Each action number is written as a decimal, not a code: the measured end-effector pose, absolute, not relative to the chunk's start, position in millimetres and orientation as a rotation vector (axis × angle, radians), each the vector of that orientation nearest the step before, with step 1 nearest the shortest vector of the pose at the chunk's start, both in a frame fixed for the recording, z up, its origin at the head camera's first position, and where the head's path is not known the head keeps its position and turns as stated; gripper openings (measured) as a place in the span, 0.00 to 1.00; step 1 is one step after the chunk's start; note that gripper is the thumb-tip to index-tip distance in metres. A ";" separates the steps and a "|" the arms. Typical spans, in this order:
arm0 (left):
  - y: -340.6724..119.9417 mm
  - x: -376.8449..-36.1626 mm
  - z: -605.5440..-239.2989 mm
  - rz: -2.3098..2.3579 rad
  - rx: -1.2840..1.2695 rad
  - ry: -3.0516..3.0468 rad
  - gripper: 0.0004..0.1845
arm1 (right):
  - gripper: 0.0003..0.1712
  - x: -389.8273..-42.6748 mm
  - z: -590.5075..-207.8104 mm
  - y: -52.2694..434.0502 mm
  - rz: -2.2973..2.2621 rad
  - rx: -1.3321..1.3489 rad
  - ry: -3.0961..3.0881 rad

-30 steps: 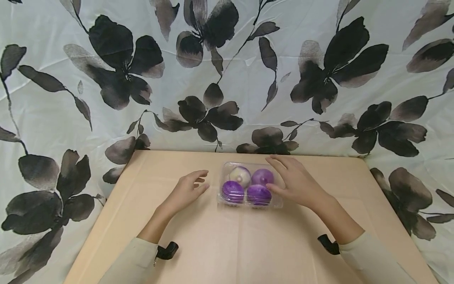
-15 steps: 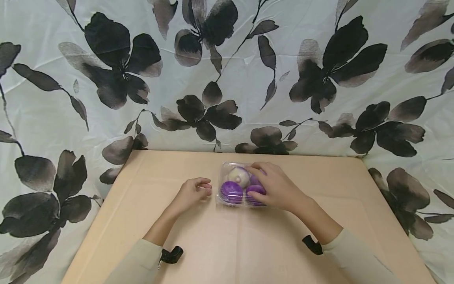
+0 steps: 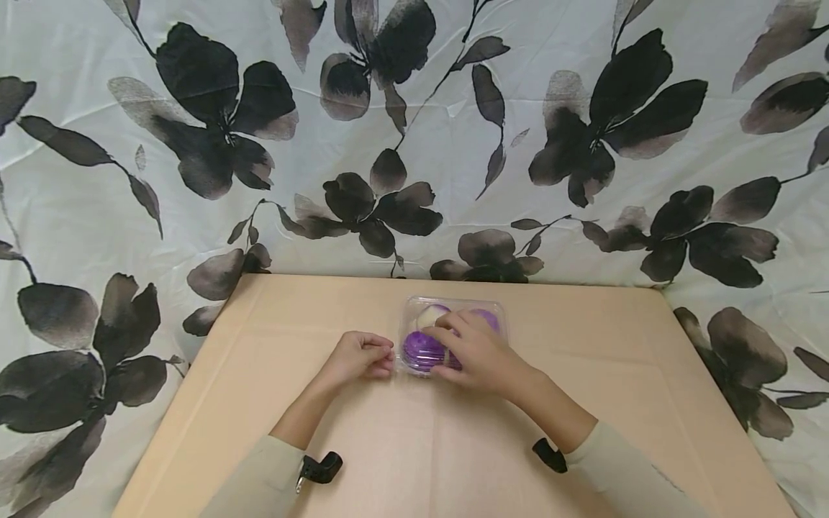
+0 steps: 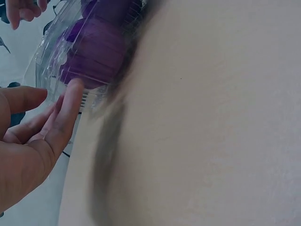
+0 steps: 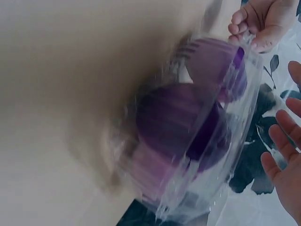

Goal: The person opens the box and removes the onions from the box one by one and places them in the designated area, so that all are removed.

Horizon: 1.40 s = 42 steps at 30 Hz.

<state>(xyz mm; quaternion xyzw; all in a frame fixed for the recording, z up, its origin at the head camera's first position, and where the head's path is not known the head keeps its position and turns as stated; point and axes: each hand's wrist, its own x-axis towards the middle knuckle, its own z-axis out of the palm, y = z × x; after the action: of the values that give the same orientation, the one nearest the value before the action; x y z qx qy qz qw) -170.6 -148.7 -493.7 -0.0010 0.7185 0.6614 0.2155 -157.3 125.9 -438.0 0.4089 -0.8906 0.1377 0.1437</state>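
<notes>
Head view: left hand [image 3: 360,356] pinches clear box [image 3: 453,311] edge, right hand [image 3: 476,352] grasps lid over purple buns [image 3: 422,347]; best to brace w/ left, lift lid slowly.

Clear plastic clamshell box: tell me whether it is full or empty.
Full. The clamshell box holds round pastries, purple and one whitish, filling the parts the right hand leaves visible.
</notes>
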 end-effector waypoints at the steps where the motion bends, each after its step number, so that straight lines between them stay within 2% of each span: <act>1: -148.0 -170.4 -494.6 1.838 -0.003 1.982 0.14 | 0.33 -156.9 -439.5 123.8 0.401 1.191 -2.550; 23: -145.3 -171.6 -501.1 1.926 -0.004 1.802 0.15 | 0.14 -154.9 -467.2 89.3 0.137 1.355 -2.353; 30: -143.9 -173.1 -500.1 1.937 -0.016 1.801 0.14 | 0.05 -159.0 -476.5 85.6 0.106 1.364 -2.266; 42: -142.9 -173.5 -502.0 1.939 -0.060 1.799 0.14 | 0.06 -155.8 -472.9 81.6 -0.012 1.367 -2.232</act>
<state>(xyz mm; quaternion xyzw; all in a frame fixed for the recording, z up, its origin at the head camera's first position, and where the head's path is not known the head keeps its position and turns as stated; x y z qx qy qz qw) -173.5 -142.9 -502.0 -0.0221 0.6592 0.7104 0.2455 -155.8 81.6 -472.9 0.5045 -0.8236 -0.0046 0.2592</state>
